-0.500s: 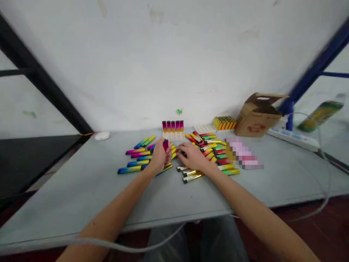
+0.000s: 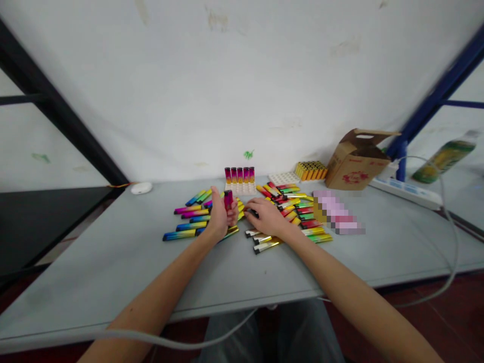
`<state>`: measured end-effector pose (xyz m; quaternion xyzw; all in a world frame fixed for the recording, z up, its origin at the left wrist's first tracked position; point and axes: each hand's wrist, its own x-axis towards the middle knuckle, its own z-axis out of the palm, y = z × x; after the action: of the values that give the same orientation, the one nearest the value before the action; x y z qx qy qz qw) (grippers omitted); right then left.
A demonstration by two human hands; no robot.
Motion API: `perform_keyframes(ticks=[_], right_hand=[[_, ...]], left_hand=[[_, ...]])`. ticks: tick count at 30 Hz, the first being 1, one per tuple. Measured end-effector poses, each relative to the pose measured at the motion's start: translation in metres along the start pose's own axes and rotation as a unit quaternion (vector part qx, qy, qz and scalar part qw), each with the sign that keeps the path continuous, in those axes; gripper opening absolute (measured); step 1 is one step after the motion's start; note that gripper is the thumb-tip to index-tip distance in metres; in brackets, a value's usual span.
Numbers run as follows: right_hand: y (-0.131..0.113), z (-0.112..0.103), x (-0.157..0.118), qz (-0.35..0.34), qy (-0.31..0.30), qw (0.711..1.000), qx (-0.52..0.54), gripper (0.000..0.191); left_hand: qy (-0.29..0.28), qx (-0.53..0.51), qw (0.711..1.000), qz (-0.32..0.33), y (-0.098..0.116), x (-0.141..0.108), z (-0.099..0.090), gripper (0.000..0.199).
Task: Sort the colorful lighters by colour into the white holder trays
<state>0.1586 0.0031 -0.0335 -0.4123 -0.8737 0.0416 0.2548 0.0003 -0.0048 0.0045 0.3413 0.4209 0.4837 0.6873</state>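
Held upright in my left hand (image 2: 221,217) is a purple lighter (image 2: 228,199), its black end up. The fingers wrap its lower part and the thumb is raised beside it. My right hand (image 2: 265,216) lies palm down over lighters, fingers curled; a dark piece shows under them, but its kind is hidden. Left of my left hand lie lighters in blue-yellow (image 2: 179,235) and purple-yellow (image 2: 192,208). Red, green and white-yellow lighters (image 2: 267,245) lie around my right hand. Behind both hands, a white holed tray (image 2: 241,189) holds a row of upright purple lighters (image 2: 240,175).
Against the wall stand another white holed tray (image 2: 283,178), a block of orange-yellow lighters (image 2: 311,170) and an open cardboard box (image 2: 355,166). A power strip (image 2: 408,191) and bottle (image 2: 446,156) are at right. A white case (image 2: 141,188) sits left; a cable crosses the front.
My left thumb has lifted away from the top of the purple lighter, and that hand has turned slightly. My right hand has stayed in place.
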Motion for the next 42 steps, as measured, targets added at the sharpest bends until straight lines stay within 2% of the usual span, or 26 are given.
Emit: perform_keyframes(ticks=[9, 17, 23, 27, 31, 37, 40, 42], right_hand=[[-0.002, 0.0, 0.001, -0.002, 0.001, 1.0, 0.004, 0.021], [-0.004, -0.001, 0.002, 0.001, -0.012, 1.0, -0.008, 0.021], [-0.003, -0.001, 0.003, 0.003, -0.018, 1.0, 0.001, 0.02], [-0.002, -0.001, 0.003, -0.009, -0.016, 1.0, 0.016, 0.02], [-0.002, -0.001, 0.003, -0.008, -0.012, 1.0, 0.024, 0.02], [0.001, 0.001, 0.004, -0.007, -0.001, 0.999, 0.034, 0.02], [0.002, 0.002, 0.004, -0.005, -0.003, 0.999, 0.037, 0.021], [0.003, 0.002, 0.004, -0.005, -0.01, 0.999, 0.034, 0.021]], left_hand=[[-0.019, -0.004, 1.0, -0.022, 0.001, 0.002, -0.003, 0.065], [-0.045, 0.02, 0.999, 0.005, -0.007, 0.007, -0.006, 0.059], [-0.05, -0.009, 0.999, 0.016, -0.002, 0.005, -0.009, 0.048], [-0.024, -0.012, 0.997, 0.074, 0.002, 0.01, -0.012, 0.027], [0.023, 0.052, 0.987, 0.151, 0.002, 0.02, -0.019, 0.011], [0.087, 0.192, 0.95, 0.23, 0.013, 0.033, -0.04, 0.037], [0.128, 0.256, 0.913, 0.29, 0.022, 0.041, -0.052, 0.042], [0.136, 0.291, 0.896, 0.306, 0.026, 0.049, -0.058, 0.041]])
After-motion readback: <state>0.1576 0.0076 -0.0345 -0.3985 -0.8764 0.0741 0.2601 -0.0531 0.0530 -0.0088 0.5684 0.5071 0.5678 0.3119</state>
